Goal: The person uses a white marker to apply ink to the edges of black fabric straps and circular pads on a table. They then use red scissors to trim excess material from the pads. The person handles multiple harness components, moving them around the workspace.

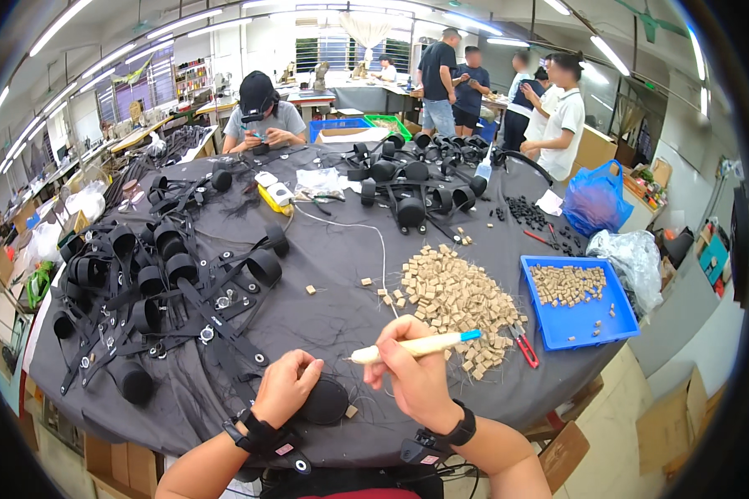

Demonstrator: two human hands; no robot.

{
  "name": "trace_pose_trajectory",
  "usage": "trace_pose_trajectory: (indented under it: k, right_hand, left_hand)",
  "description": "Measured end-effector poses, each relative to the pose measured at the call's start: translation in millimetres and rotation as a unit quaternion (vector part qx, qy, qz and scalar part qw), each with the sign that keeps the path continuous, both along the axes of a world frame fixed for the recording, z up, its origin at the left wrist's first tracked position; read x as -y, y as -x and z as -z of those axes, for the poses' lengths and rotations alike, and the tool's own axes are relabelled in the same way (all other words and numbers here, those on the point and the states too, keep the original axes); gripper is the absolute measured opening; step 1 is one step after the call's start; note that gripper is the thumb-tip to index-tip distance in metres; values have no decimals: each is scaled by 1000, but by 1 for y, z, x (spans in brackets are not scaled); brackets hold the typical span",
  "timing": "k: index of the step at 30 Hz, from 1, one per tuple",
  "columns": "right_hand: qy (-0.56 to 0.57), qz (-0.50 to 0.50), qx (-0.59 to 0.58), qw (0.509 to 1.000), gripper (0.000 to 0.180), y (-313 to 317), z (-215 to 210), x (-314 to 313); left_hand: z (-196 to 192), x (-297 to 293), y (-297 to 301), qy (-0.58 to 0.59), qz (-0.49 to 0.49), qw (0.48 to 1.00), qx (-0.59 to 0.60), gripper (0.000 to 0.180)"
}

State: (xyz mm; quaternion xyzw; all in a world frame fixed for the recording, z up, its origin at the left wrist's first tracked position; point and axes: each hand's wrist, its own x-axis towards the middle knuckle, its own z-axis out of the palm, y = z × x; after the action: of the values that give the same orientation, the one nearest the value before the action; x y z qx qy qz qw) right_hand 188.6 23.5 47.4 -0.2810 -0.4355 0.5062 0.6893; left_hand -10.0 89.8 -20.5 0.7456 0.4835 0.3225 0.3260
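Block pile [458, 299] — between straps [219, 326] and tray [556, 326]

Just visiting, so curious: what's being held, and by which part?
The right hand holds a cream pen-shaped tool around its middle; whether the left hand grips the round black piece beside it, I can't tell.
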Motion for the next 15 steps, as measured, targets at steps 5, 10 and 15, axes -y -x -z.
trace_pose_trajectory:
  k: [5, 10, 15]
  right_hand:
    - [110, -109, -146, 977, 14, 21, 15, -24]
    - [163, -246, -75, 953, 20, 34, 46, -42]
    - [176, -217, -25, 960, 19, 37, 59, -47]
  left_hand:
    - [10, -10, 7, 34, 6, 999, -7, 31]
    - [40, -28, 9, 104, 34, 992, 54, 32]
    - [7, -20, 14, 224, 45, 973, 40, 25]
